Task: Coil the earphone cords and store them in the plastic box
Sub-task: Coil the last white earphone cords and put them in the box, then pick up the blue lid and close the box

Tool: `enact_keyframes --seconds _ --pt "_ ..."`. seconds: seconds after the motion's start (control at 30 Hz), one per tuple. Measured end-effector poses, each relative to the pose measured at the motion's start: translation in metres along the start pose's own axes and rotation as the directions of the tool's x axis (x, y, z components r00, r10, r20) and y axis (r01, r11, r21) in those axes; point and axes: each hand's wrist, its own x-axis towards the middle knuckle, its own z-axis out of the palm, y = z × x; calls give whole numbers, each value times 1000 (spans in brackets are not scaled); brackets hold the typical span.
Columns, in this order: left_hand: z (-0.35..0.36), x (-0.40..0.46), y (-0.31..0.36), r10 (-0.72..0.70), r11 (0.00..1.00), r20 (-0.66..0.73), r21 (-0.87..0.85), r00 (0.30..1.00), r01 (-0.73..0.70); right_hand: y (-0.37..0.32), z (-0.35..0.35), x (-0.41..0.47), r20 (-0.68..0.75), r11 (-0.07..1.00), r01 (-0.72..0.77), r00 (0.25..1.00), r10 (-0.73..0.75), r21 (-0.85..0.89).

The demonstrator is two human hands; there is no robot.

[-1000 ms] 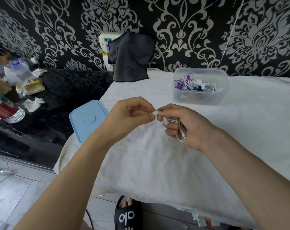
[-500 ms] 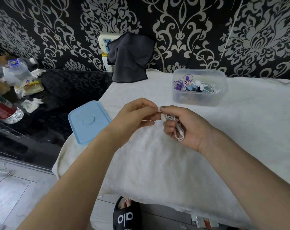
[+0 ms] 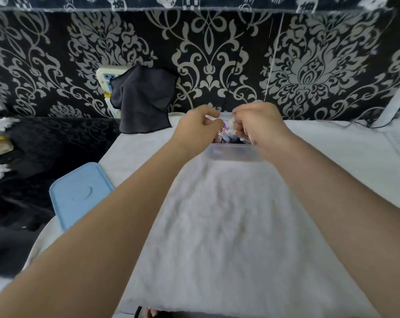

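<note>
Both my hands are stretched out over the clear plastic box (image 3: pixel 231 153) at the far side of the white towel. My right hand (image 3: pixel 260 128) grips a coiled white earphone cord (image 3: pixel 232 123), of which only a small part shows between the hands. My left hand (image 3: pixel 194 130) has curled fingers and pinches a white end of that cord. Inside the box lie several coloured coiled earphones (image 3: pixel 224 134), mostly hidden behind my hands.
A light blue box lid (image 3: pixel 79 193) lies at the left edge of the white towel (image 3: pixel 228 226). A dark cloth (image 3: pixel 144 99) hangs over a wall socket at the back. Bottles and tissue scraps sit on the dark surface at far left.
Both hands moved away from me, from above the middle of the towel to over the plastic box, carrying the coiled white cord. The camera view tilted upward.
</note>
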Motion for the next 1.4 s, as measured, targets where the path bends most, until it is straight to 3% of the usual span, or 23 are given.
enact_keyframes --seconds 0.1,0.23,0.5,0.73,0.87,1.03,1.13,1.27,1.33,1.4 --pt "14 29 12 61 976 17 206 998 -64 -11 -11 34 -28 914 107 991 -128 -392" --pt "35 48 6 66 896 76 435 995 -93 -4 -13 40 137 631 149 988 -68 -762" --pt "51 41 -1 -30 723 187 682 982 -108 19 -12 33 221 359 238 971 -89 -902" --pt "21 19 3 -6 865 185 494 983 -87 4 -10 20 168 262 184 982 -82 -947" --pt "-17 4 -7 -70 896 82 444 994 27 -23 17 -7 243 323 333 926 -288 -886" --pt "-79 -33 -45 -298 807 -104 504 949 308 -33 92 -52 375 638 389 912 -166 -664" --pt "-117 -65 -86 -459 668 -278 517 844 535 -24 138 -77 448 742 352 891 -77 -571" --pt "-154 -113 -131 -599 485 -483 416 639 769 -6 195 -108 566 811 278 820 78 -514" --pt "-162 -129 -144 -670 467 -491 305 557 830 6 215 -119 587 827 253 802 112 -502" --pt "-167 -138 -153 -726 494 -419 234 545 838 16 229 -129 601 820 254 788 131 -512"
